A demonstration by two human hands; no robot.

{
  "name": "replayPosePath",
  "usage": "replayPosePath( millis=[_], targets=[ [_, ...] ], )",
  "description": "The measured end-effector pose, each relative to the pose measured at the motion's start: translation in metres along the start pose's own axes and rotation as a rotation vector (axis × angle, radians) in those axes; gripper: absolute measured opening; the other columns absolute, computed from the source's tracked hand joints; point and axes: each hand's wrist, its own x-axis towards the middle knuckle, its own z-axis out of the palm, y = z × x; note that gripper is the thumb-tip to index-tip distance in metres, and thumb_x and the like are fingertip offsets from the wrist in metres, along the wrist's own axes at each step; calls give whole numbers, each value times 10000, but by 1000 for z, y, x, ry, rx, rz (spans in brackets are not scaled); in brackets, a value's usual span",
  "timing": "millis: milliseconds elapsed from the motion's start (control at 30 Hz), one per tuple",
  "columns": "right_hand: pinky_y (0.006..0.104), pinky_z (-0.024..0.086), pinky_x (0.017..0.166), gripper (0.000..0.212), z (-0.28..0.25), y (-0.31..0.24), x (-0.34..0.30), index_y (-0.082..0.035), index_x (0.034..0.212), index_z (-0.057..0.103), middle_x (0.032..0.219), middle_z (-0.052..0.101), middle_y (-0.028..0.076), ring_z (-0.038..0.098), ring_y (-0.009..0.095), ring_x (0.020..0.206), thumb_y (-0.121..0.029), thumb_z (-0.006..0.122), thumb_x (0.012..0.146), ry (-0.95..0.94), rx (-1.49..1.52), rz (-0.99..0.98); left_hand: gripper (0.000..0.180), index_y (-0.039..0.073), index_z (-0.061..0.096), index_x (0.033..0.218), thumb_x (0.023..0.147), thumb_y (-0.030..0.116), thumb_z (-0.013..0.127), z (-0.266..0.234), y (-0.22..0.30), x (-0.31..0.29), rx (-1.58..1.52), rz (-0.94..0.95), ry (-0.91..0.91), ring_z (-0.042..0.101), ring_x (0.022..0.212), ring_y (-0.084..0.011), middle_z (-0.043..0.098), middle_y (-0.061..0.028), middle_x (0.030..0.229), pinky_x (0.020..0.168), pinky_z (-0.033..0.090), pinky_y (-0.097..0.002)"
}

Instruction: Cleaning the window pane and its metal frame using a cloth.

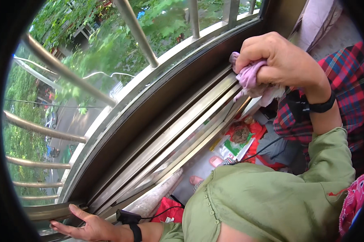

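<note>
My right hand (pixel 268 60) is closed around a crumpled pink-purple cloth (pixel 250 78). The cloth hangs over the far end of the metal window track (pixel 170 129), close to the frame's corner; whether it presses on the track I cannot tell. Down at the lower left, my left hand (pixel 87 228) is spread with thumb and fingers apart. It is beside the near end of the window frame (pixel 53 211) and holds nothing.
Metal security bars (pixel 137 34) stand outside the window, with trees and a street below. On the floor inside lie red and green plastic bags (pixel 240 139) and another red bag (pixel 170 209). Red plaid fabric (pixel 347 80) hangs at the right; a pale curtain (pixel 317 18) is behind.
</note>
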Motion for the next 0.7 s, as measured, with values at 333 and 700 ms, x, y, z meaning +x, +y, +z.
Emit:
replayPosePath(
  millis=[333,700],
  targets=[
    [297,520,716,223,-2,18,5,10,902,671,801,675,100,655,185,759,-40,652,686,-61,111,-119,545,32,519,1350,868,173,732,-5,-4,2,87,-71,-1,488,1288,-352,497,-219,1391,1066,428,-428],
    [368,518,709,210,-3,34,-45,-28,909,658,816,628,132,642,325,771,-96,705,716,554,-260,81,657,51,455,1415,858,267,727,-15,51,8,-241,201,-146,344,1382,-421,347,-249,1497,1120,316,-528]
  ],
)
